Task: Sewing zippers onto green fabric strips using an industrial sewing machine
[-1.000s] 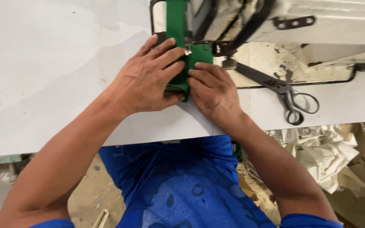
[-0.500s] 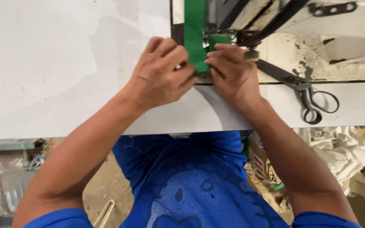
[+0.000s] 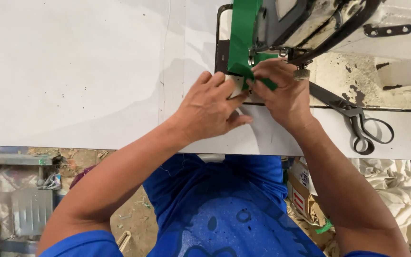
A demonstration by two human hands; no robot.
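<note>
The green fabric strip (image 3: 241, 38) lies at upper centre under the sewing machine head (image 3: 310, 24). The left hand (image 3: 210, 109) rests flat, fingers extended, pressing its near end. The right hand (image 3: 281, 93) pinches the strip's edge. Best practice: keep the strip taut and aligned, fingertips away from the needle.

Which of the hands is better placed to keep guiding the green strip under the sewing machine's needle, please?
Probably the right hand: its fingertips pinch the green strip right beside the presser foot. The left hand lies flat on the white table, nearer the person, steadying from the side.
</note>
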